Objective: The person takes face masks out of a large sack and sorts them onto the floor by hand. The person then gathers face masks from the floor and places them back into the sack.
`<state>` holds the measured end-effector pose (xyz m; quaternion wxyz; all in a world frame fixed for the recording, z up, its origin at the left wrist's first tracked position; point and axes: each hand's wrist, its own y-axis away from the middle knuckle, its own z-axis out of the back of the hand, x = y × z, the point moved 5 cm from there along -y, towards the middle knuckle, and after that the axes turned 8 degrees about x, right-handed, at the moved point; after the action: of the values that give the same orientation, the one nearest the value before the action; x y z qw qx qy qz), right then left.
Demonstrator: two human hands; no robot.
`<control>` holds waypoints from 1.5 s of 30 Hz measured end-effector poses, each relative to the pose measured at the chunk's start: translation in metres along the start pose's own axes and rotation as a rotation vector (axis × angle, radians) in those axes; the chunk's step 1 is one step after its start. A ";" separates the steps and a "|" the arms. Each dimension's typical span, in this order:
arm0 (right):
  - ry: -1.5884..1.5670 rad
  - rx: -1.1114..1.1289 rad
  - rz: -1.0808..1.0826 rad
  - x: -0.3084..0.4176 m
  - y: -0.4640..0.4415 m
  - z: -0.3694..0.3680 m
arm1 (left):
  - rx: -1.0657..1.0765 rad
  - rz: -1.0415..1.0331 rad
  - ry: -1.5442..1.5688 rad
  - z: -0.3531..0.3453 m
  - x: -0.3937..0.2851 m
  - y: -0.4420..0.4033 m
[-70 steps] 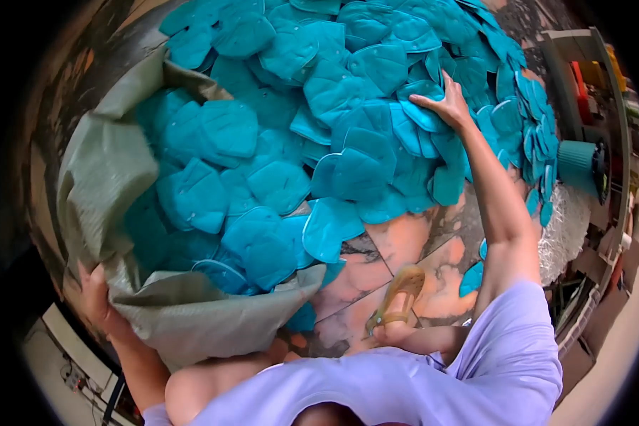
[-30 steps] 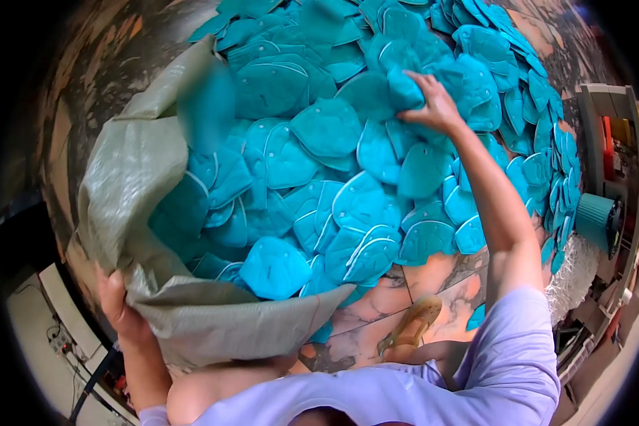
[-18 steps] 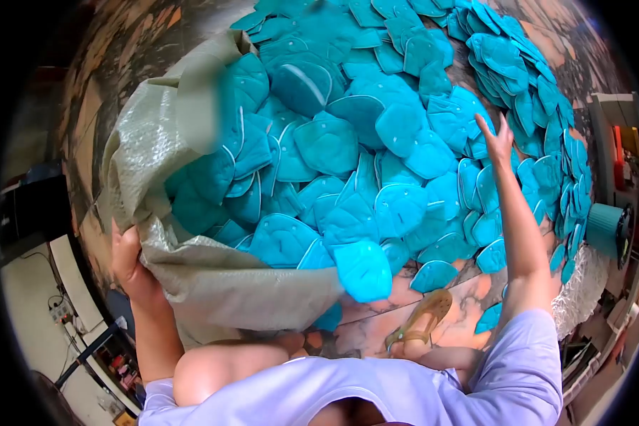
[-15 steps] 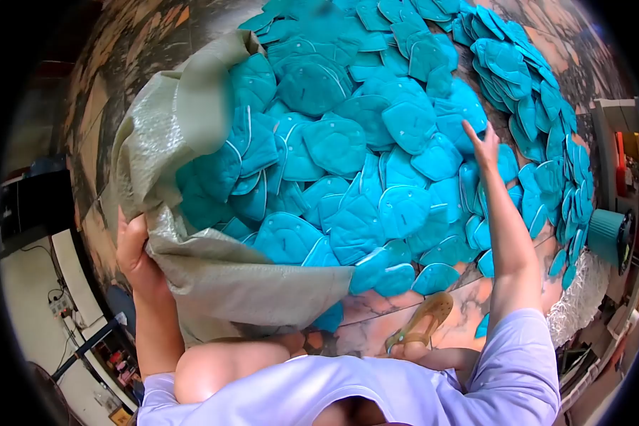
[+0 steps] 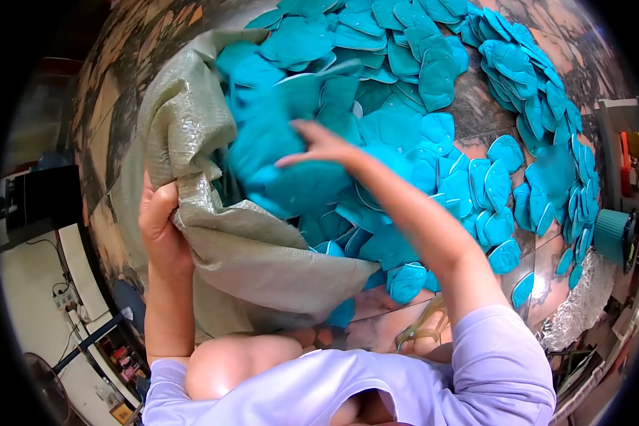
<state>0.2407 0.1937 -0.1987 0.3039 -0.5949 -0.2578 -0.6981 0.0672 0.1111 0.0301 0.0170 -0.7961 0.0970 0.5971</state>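
Observation:
A large woven sack (image 5: 277,266) lies on its side at the left, its mouth facing the heap of flat teal fabric pieces (image 5: 405,167). My left hand (image 5: 162,213) is closed around the sack's rim at the near left. At the sack's mouth, my right hand (image 5: 323,148) is spread over several teal pieces, thumb and fingers apart. The pieces beside that hand are blurred by motion, and some lie inside the opening. The sack's inside is mostly hidden.
More teal pieces (image 5: 539,106) form a ridge along the right on the marble floor (image 5: 476,106). A teal ribbed cylinder (image 5: 610,231), clear plastic wrap (image 5: 582,305) and a shelf stand at the right. My sandalled foot (image 5: 426,330) is near the front; a power strip is at the left.
My right hand has swept left from the heap's right side to the sack's mouth, pushing teal pieces along. Floor now shows where they lay. My left hand and the sack's rim have shifted slightly right.

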 end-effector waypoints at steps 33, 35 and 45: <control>-0.125 -0.906 -0.850 -0.068 0.297 0.061 | 0.205 0.090 -0.136 -0.025 0.022 0.019; -0.485 -0.815 -0.686 -0.062 0.252 0.045 | 0.264 0.100 0.005 -0.028 0.026 0.017; 0.105 -0.390 -0.219 0.027 0.024 -0.077 | -0.091 -0.197 -0.771 0.032 -0.003 0.034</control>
<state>0.2037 0.1184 -0.1841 0.1183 -0.5738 -0.1649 -0.7935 0.0300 0.0823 0.0269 0.0742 -0.5191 -0.0199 0.8513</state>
